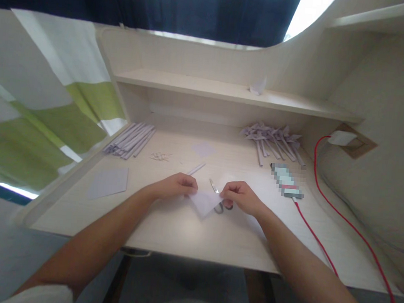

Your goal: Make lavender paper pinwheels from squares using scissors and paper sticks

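My left hand (181, 186) pinches one corner of a thin white sheet of paper (203, 204). At its opposite corner my right hand (239, 196) has its fingers closed on the same sheet. The paper hangs between them just over the desk, one point toward me. Partly behind the sheet and my right hand lie scissors (214, 186), blades pointing away and dark-rimmed handles nearer me. A slim paper stick (196, 169) rests on the desk just beyond my left hand.
Rolled paper sticks (130, 139) lie at the left, above a paper stack (109, 183) and small pale pieces (160, 156). Farther back is a square sheet (204, 148). Paper pinwheels (272, 138) are heaped at back right, near a phone (287, 180) with a red cable (316, 237).
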Action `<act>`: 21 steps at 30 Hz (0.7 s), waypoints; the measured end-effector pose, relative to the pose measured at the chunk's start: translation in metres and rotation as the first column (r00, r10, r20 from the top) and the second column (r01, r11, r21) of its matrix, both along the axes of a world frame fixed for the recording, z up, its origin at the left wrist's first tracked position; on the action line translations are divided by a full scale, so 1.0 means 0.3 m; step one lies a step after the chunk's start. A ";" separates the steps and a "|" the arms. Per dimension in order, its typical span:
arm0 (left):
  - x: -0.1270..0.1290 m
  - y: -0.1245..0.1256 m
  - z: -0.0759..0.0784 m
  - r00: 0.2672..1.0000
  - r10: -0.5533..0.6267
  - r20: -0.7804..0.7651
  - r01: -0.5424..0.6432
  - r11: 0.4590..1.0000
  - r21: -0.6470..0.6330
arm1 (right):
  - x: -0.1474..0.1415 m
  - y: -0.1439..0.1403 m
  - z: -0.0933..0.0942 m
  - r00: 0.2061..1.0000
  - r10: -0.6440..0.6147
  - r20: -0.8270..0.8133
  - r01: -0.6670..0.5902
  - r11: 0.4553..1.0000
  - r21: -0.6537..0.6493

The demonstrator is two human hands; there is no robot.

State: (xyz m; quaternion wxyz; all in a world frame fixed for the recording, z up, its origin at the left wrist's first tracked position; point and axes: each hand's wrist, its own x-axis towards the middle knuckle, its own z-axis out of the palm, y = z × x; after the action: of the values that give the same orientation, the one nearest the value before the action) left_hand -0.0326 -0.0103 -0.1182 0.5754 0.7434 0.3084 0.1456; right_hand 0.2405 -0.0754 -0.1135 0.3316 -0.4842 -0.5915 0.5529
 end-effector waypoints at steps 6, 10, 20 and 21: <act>-0.004 -0.001 0.003 1.000 -0.001 0.008 0.001 1.000 -0.004 | 0.012 -0.001 0.016 0.998 0.059 0.036 -0.060 0.998 0.032; -0.009 -0.001 0.008 1.000 0.017 0.015 -0.018 1.000 0.009 | 0.018 -0.004 0.036 0.996 0.083 0.039 -0.084 0.996 0.026; -0.016 0.004 0.012 0.997 0.060 0.039 -0.061 0.998 0.022 | 0.022 -0.010 0.061 0.995 0.061 0.082 -0.064 0.998 0.027; -0.017 0.003 0.014 0.998 0.059 0.037 -0.059 0.998 0.016 | 0.023 -0.011 0.062 0.995 0.065 0.080 -0.067 0.997 0.029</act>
State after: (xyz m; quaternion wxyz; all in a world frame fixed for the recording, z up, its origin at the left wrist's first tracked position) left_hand -0.0377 -0.0093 -0.1140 0.5699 0.7361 0.3184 0.1786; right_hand 0.2475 -0.0786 -0.0948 0.2971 -0.4804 -0.6287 0.5344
